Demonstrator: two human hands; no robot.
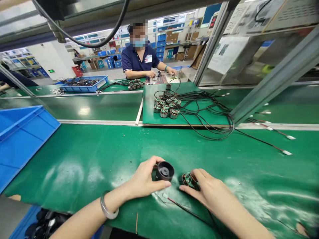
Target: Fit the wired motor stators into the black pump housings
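Observation:
My left hand [147, 177] grips a black round plastic housing [164, 171], its open hollow side tilted up toward me. A short gap to the right, my right hand [205, 186] holds a small motor with a green circuit board [188, 179] between thumb and fingers. A black cable with a red wire and white connector [179, 205] lies on the green mat below both hands and runs toward the lower right. Whether it joins the held motor is hidden by my right hand.
Several similar motors [166, 106] with black cables sit on a raised green board [152, 119] ahead. A blue bin [22, 139] stands left; another with black parts [47, 220] is lower left. A metal post [274, 76] slants at right. Across the line sits a co-worker [142, 59].

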